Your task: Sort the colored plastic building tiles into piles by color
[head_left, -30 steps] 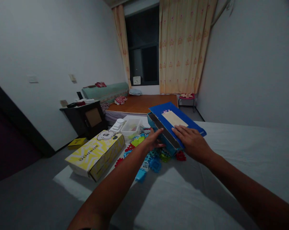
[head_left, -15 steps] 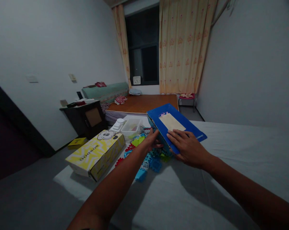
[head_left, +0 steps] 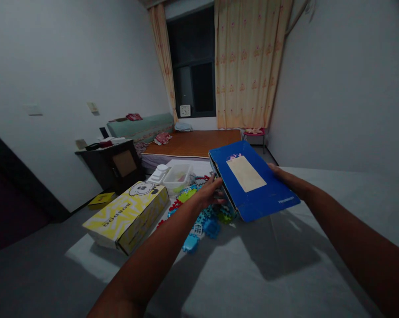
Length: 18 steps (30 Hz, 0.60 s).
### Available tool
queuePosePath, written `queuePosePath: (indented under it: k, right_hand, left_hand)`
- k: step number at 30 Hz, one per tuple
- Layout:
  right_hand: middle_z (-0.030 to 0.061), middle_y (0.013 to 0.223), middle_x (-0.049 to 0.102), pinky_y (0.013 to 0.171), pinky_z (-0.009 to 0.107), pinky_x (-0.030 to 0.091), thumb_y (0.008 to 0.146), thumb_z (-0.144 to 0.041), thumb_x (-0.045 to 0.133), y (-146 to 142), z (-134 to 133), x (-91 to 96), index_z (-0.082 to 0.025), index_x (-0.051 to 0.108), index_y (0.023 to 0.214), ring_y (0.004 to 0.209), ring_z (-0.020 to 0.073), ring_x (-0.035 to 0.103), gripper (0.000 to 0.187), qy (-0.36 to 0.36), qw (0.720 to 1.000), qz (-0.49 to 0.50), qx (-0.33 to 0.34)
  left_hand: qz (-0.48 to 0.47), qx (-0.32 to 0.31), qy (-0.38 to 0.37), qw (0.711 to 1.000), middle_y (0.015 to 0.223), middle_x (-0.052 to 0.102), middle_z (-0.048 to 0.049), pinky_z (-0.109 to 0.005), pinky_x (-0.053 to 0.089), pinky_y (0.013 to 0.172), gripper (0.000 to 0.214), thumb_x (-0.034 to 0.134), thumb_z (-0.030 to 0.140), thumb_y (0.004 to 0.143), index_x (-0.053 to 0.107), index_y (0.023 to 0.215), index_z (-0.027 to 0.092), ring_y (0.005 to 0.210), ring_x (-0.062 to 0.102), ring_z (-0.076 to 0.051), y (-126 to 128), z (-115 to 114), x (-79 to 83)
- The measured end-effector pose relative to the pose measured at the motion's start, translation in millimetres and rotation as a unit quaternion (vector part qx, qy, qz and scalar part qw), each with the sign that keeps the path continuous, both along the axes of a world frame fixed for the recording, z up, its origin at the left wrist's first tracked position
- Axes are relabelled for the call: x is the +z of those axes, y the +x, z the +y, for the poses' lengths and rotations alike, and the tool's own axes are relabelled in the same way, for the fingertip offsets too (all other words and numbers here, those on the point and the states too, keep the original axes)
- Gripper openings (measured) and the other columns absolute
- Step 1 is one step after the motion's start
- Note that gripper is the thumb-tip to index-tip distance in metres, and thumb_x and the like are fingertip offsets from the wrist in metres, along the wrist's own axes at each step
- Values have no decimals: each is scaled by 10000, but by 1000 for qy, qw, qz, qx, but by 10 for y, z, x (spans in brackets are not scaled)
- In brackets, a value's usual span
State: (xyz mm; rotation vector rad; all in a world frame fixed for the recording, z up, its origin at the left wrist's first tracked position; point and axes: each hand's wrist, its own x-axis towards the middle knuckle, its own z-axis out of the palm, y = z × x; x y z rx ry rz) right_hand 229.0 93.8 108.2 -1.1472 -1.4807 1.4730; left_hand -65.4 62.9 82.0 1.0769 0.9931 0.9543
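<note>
A blue cardboard box (head_left: pixel 276 194) with a pale paper label on its face is held tilted above the white-covered surface, between my two hands. My left hand (head_left: pixel 212 192) is against the box's left side, its fingers partly curled beside it. At the far right edge, my right hand (head_left: pixel 287 177) grips the box, most of its fingers hidden behind it. Below and to the left lie interlocking plastic pieces, among them light-blue pieces (head_left: pixel 190 243), green ones (head_left: pixel 187 195) and red ones (head_left: pixel 175 206). The box covers part of this pile.
A yellow-and-white box (head_left: pixel 126 216) with a cartoon dog rests at the left. Behind the pile are a clear plastic container (head_left: pixel 178 176) and a white lidded container (head_left: pixel 159 173). A dark cabinet (head_left: pixel 103 168) and a bed (head_left: pixel 193 143) stand farther back.
My right hand has moved from the top face of the blue box to its far right edge. The box has turned and shifted slightly right; my left hand stays at its left side.
</note>
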Motion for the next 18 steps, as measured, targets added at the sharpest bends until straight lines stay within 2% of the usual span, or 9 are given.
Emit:
queuePosePath:
  k: [2, 4, 6, 8, 11, 13, 15, 18]
  right_hand:
    - [163, 1035, 746, 720, 522, 608, 856, -656, 528, -47, -86, -69, -205, 588, 1338, 850, 357, 728, 663, -52, 998, 37, 17]
    - [145, 986, 756, 712, 508, 615, 871, -621, 526, -75, -149, -109, -212, 549, 1367, 834, 348, 733, 644, -58, 997, 48, 23]
    - [117, 1051, 750, 734, 494, 619, 892, -565, 522, -89, -177, -141, -251, 449, 1437, 885, 328, 734, 634, -32, 997, 54, 34]
    - [104, 1163, 719, 772, 485, 617, 908, -509, 508, -110, -182, -169, -278, 351, 1486, 956, 309, 724, 642, 10, 997, 51, 50]
    - [108, 1249, 678, 809, 473, 610, 922, -464, 470, -134, -138, -170, -276, 318, 1500, 1015, 295, 708, 627, 81, 995, 39, 52]
    - [107, 1204, 696, 794, 464, 610, 912, -441, 489, -77, -49, -124, -257, 386, 1462, 980, 292, 715, 590, 100, 993, 57, 12]
    - [102, 1113, 726, 764, 430, 609, 891, -413, 540, 89, 101, -57, -228, 481, 1383, 896, 277, 726, 529, 92, 989, 98, -59]
    - [114, 996, 741, 741, 352, 578, 888, -368, 589, 503, 388, 2, -168, 596, 1212, 774, 229, 712, 381, 63, 970, 150, -178]
  left_hand:
    - [-3, -14, -6, 1000, 1034, 612, -38, -356, 568, 703, 652, 745, 582, 691, 514, 1249, 335, 784, 629, -169, 17, 8, -11]
    - [-35, -38, -22, 998, 1030, 606, -47, -372, 571, 719, 625, 701, 641, 706, 552, 1208, 300, 786, 625, -172, 8, 14, -28]
    - [-71, -59, -37, 995, 1022, 603, -53, -387, 574, 732, 623, 632, 705, 727, 584, 1174, 274, 796, 624, -180, -14, 19, -39]
    - [-70, -53, -39, 995, 1034, 611, -64, -377, 574, 723, 641, 584, 738, 742, 603, 1174, 265, 831, 628, -194, -28, 27, -33]
    - [-49, -34, -16, 998, 1171, 615, -101, -366, 574, 744, 674, 566, 739, 759, 598, 1237, 264, 996, 631, -240, -24, 52, 25]
    - [-66, -18, 7, 998, 1355, 547, -117, -390, 569, 836, 679, 569, 713, 779, 565, 1299, 275, 1178, 575, -268, -36, 69, 105]
    - [-84, 17, 38, 996, 1519, 411, -106, -404, 545, 926, 643, 584, 654, 810, 533, 1336, 289, 1328, 472, -272, -97, 77, 208]
    - [-89, 64, 79, 991, 1602, 293, -89, -408, 525, 985, 541, 636, 518, 834, 552, 1311, 276, 1387, 420, -276, -308, 54, 366]
